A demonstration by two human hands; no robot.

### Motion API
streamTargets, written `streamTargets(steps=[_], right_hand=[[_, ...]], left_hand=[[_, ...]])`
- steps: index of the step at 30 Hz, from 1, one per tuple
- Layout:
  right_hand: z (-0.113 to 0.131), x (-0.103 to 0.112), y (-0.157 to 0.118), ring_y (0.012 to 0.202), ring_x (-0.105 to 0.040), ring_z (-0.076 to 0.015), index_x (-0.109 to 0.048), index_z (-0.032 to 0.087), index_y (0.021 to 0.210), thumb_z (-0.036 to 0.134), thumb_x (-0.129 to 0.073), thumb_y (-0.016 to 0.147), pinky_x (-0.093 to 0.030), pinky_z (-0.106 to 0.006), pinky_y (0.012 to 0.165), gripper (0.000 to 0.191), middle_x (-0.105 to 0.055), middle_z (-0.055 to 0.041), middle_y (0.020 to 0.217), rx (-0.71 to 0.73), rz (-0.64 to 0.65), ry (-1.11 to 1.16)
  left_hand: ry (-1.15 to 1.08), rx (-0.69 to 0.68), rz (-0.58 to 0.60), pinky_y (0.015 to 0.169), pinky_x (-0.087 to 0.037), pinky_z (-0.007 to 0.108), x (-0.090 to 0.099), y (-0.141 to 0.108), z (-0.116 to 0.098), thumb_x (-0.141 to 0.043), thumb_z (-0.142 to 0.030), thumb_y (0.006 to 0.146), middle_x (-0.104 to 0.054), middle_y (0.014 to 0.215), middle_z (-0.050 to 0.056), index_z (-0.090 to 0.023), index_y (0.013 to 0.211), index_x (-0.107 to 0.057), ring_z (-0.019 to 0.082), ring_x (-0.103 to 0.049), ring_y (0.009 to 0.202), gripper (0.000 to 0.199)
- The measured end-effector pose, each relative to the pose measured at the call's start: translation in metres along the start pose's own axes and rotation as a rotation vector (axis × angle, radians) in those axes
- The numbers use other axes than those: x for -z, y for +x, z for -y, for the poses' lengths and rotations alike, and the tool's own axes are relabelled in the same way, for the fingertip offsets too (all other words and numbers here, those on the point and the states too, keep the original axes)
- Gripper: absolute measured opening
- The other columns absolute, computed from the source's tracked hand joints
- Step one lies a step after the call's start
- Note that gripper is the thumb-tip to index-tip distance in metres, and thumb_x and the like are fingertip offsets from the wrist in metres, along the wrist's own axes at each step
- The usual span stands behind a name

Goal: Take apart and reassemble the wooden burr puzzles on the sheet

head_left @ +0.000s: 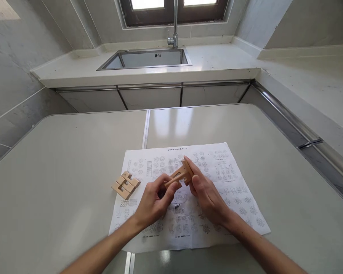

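Observation:
Light wooden puzzle pieces [179, 176] are held between both hands above a printed sheet [214, 198]. My left hand [157, 199] pinches the left end of these pieces between thumb and fingers. On their right side, my right hand [207, 192] has its fingers pressed against an upright piece. The pieces meet at an angle, with a gap showing between them; how they join is partly hidden by the fingers. Several more notched wooden pieces [126, 185] lie side by side at the sheet's left edge. Small diagrams and lines of text cover the paper.
The sheet rests on a pale table [82, 163] with a metal seam [146, 129] running through it. Beyond the table stands a white counter [217, 61] with a sink [154, 59] and a faucet [175, 38]. Another counter runs along the right.

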State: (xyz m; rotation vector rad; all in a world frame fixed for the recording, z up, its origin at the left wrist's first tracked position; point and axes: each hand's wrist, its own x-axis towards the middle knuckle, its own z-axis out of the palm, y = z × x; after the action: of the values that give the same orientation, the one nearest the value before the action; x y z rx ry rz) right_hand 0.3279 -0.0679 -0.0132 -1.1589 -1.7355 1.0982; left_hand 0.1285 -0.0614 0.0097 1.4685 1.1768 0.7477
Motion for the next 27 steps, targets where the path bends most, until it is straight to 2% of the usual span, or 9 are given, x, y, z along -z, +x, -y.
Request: streamTargets(steps=[3, 7, 12, 16, 18, 23, 27], right_hand=[[0.003, 0.0, 0.002, 0.121, -0.065, -0.0346, -0.022, 0.038, 0.169, 0.034, -0.033, 0.112, -0.06, -0.057, 0.092, 0.058, -0.06, -0.0092, 0.151, 0.014, 0.001, 0.011], [0.001, -0.001, 0.002, 0.125, -0.062, -0.0305, -0.014, 0.04, 0.169, 0.025, -0.035, 0.11, -0.056, -0.057, 0.102, 0.065, -0.04, -0.0047, 0.168, 0.091, 0.017, -0.028], [0.0, -0.001, 0.003, 0.113, -0.067, -0.0278, -0.012, 0.04, 0.17, 0.021, -0.035, 0.11, -0.059, -0.055, 0.098, 0.066, -0.045, -0.0067, 0.165, 0.147, 0.026, -0.069], [0.002, -0.003, 0.003, 0.106, -0.07, -0.0256, -0.01, 0.039, 0.17, 0.019, -0.035, 0.11, -0.062, -0.048, 0.09, 0.068, -0.051, -0.0084, 0.161, 0.206, 0.112, -0.102], [0.002, -0.006, 0.002, 0.104, -0.072, -0.0257, -0.005, 0.038, 0.17, 0.018, -0.035, 0.11, -0.063, -0.046, 0.085, 0.07, -0.049, -0.0097, 0.163, 0.231, 0.157, -0.134], [0.003, -0.011, 0.003, 0.115, -0.072, -0.0263, 0.005, 0.037, 0.17, 0.015, -0.035, 0.11, -0.065, -0.042, 0.086, 0.075, -0.038, -0.0092, 0.169, 0.291, 0.159, -0.192], [0.0, -0.012, 0.005, 0.128, -0.067, -0.0254, -0.001, 0.033, 0.17, 0.011, -0.033, 0.11, -0.067, -0.038, 0.086, 0.072, -0.038, -0.0101, 0.169, 0.395, 0.091, -0.228]], left_hand=[[-0.077, 0.028, -0.06, 0.046, -0.026, 0.021, 0.001, 0.001, 0.002, -0.056, -0.056, 0.101, -0.042, 0.056, -0.008, -0.02, 0.087, -0.056, 0.008, -0.034, 0.048, 0.038], [-0.143, 0.028, -0.062, 0.047, -0.027, 0.021, 0.002, 0.002, 0.003, -0.058, -0.054, 0.102, -0.044, 0.056, -0.008, -0.02, 0.086, -0.054, 0.008, -0.035, 0.049, 0.037], [-0.155, 0.018, -0.013, 0.047, -0.026, 0.021, 0.003, 0.002, 0.002, -0.056, -0.053, 0.103, -0.044, 0.056, -0.008, -0.019, 0.088, -0.055, 0.008, -0.034, 0.049, 0.036], [-0.149, 0.0, 0.003, 0.047, -0.027, 0.021, 0.003, 0.003, 0.002, -0.056, -0.054, 0.103, -0.044, 0.056, -0.009, -0.019, 0.088, -0.054, 0.008, -0.034, 0.048, 0.037], [-0.134, -0.012, 0.004, 0.047, -0.028, 0.021, 0.003, 0.003, 0.002, -0.056, -0.054, 0.103, -0.045, 0.057, -0.008, -0.019, 0.087, -0.054, 0.008, -0.035, 0.049, 0.038], [-0.119, -0.012, 0.022, 0.049, -0.03, 0.022, 0.001, 0.003, 0.002, -0.053, -0.052, 0.104, -0.047, 0.06, -0.007, -0.019, 0.089, -0.054, 0.008, -0.037, 0.051, 0.037], [-0.121, -0.024, 0.066, 0.052, -0.032, 0.024, 0.001, 0.003, 0.001, -0.05, -0.051, 0.106, -0.048, 0.064, -0.006, -0.018, 0.092, -0.053, 0.009, -0.039, 0.055, 0.035]])
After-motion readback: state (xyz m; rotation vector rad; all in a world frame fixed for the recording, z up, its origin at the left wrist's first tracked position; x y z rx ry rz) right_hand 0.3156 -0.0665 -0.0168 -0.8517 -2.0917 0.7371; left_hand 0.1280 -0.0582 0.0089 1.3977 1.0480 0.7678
